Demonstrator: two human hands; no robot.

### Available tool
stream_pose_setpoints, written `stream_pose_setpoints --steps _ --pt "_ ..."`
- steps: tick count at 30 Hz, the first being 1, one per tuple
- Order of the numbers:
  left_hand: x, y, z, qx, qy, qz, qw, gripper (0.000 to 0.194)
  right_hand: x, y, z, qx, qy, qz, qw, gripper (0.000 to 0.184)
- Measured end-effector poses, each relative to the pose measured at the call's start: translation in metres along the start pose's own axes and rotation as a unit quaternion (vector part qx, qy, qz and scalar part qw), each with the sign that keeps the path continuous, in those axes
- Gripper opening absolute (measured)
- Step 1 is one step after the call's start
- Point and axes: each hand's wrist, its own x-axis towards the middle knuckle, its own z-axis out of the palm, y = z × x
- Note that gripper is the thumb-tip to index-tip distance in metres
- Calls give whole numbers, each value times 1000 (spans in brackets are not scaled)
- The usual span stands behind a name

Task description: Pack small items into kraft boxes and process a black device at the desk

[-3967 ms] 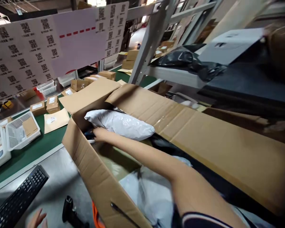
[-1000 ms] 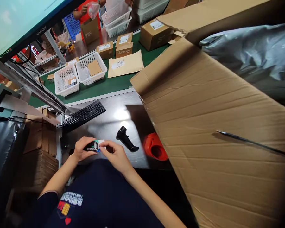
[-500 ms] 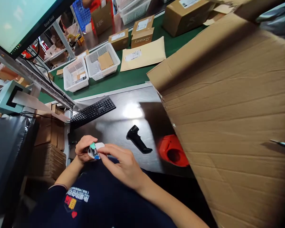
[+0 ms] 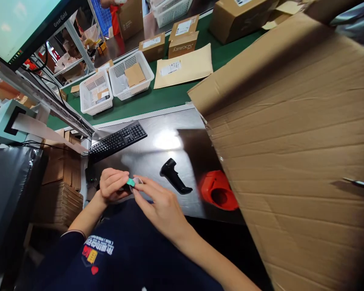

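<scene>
1. Left hand [image 4: 113, 185] of mine is curled around a small box [image 4: 130, 182] and covers most of it; only its green and whitish end is visible.
2. With my right hand [image 4: 164, 206] I touch this end, thumb and fingertips being together at the whitish part.
3. I hold the small box in front of my dark shirt [image 4: 133, 246], near the edge of the metal table [image 4: 151, 155].
4. On this table lie a black scanner [image 4: 174, 176], a keyboard [image 4: 118, 140] and, near the large cardboard flap [image 4: 291, 133], a red holder [image 4: 221, 178].
</scene>
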Motion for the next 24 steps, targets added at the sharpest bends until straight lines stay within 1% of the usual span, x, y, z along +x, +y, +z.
stream_pose_setpoints --steps 2,3,5,8,9,11,13,14,15,16,17,18,19,20,22,23,24 --pt "3 -2 -2 37 -26 29 999 48 1 9 -1 27 -9 32 999 19" --pt "6 -3 -2 39 -45 36 998 49 2 12 -3 44 -17 47 998 18" --pt "12 -3 -3 14 -102 42 994 52 2 20 -10 70 -41 76 994 17" --pt "25 0 -1 -27 -192 48 980 55 1 33 -18 101 -71 122 985 16" --pt "29 1 0 -28 -212 52 976 56 0 40 -18 118 -71 138 981 16" --pt "34 2 2 -21 -235 62 970 59 -2 57 -14 176 -46 179 967 19" --pt "36 2 3 -37 -230 55 971 69 -6 75 -4 259 -5 237 936 27" --pt "34 1 3 -53 -215 29 975 79 -8 84 1 303 12 269 914 31" --pt "31 0 3 -75 -193 -15 978 92 -10 91 6 341 26 297 891 34" --pt "27 0 4 -104 -167 -72 978 105 -12 97 10 373 37 319 870 34" --pt "22 0 5 -137 -142 -134 971 115 -14 102 15 398 40 334 853 33" --pt "17 1 7 -175 -122 -192 958 120 -16 105 18 418 36 342 841 31" --pt "11 3 10 -215 -111 -241 940 118 -17 106 22 435 24 344 832 28" --pt "6 6 14 -252 -103 -280 920 110 -18 107 25 450 6 343 825 26" --pt "-2 11 20 -304 -96 -336 886 86 -19 107 31 476 -31 340 811 25" --pt "-4 14 23 -317 -94 -358 873 77 -19 107 33 484 -39 342 805 26" --pt "-6 16 24 -325 -92 -378 862 73 -19 107 35 487 -39 346 801 27"
